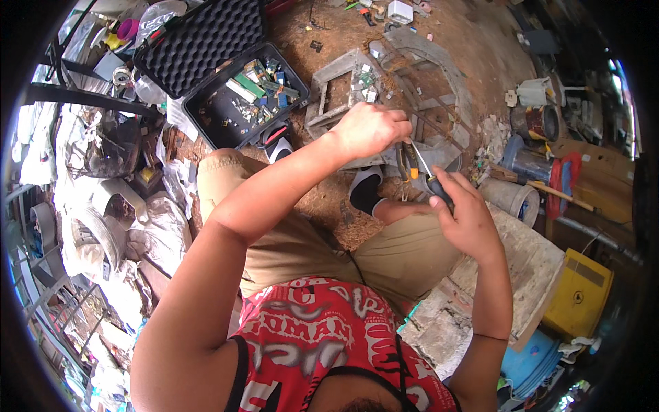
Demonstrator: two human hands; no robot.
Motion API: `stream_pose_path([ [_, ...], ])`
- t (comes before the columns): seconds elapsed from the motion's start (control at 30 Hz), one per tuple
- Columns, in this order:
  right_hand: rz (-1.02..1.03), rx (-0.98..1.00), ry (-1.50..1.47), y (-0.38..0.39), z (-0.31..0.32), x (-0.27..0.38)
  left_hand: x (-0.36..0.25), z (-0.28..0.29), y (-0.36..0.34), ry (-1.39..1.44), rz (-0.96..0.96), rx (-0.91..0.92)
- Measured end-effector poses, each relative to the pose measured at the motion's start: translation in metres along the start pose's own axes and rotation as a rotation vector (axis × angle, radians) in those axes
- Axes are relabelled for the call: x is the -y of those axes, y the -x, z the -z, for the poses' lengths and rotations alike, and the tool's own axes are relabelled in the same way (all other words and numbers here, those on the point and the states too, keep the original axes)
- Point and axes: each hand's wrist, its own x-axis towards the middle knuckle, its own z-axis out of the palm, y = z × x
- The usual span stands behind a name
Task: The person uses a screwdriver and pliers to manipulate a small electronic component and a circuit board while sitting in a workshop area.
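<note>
My right hand [470,216] is wrapped round the dark handle of a screwdriver [421,158], whose thin metal shaft slants up and left. The shaft's tip reaches the fingers of my left hand [374,129]. That hand is closed, its fingers curled and turned away, so whatever lies in it is hidden. Just below the left fingers, pliers [412,163] with a yellow-and-dark grip show beside the wooden frame. Both hands are held over the space in front of my knees.
An open black case [206,127] with a foam-lined lid holds several circuit boards [250,86]. A small wooden frame [317,103] and a round wooden frame [449,69] lie ahead. At right are a white bucket [511,199] and a yellow box [580,292]. Clutter fills the left.
</note>
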Motion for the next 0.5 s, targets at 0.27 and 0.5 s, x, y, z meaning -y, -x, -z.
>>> stream_pose_path([
  [0.27,-0.003,-0.231,-0.076,0.003,-0.009,-0.003,0.014,0.011,-0.009,0.597,0.053,-0.162],
  [0.5,0.028,-0.326,-0.013,0.013,-0.020,-0.024,-0.001,0.010,-0.009,0.896,0.174,-0.105],
])
